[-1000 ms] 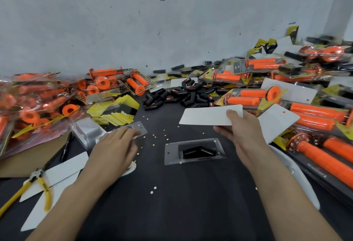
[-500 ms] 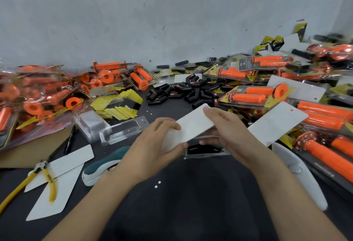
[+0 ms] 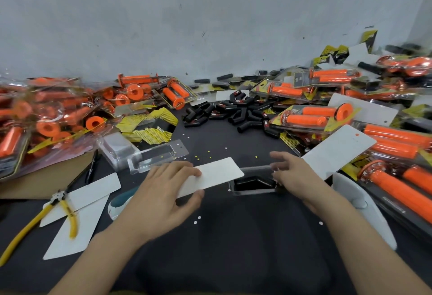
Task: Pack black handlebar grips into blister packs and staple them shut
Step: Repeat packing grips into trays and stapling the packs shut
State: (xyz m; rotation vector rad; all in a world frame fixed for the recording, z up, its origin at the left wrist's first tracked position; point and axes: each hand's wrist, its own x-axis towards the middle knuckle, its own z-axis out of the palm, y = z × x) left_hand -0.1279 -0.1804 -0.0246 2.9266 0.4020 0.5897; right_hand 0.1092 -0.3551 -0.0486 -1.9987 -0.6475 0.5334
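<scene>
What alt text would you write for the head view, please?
The left hand holds a white card by a clear blister tray containing a black grip; the right hand touches the tray's right end. Packs of orange grips and loose black grips lie around on the dark table.

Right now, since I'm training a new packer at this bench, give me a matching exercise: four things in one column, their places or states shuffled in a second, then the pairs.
Things:
1. white card
2. pliers
3. blister tray
4. loose black grips

Places or states:
A. holds one bent black grip
B. pinched in the left hand
C. piled beyond the tray
D. lying on spare cards at the left

Pairs: 1-B, 2-D, 3-A, 4-C.
</scene>
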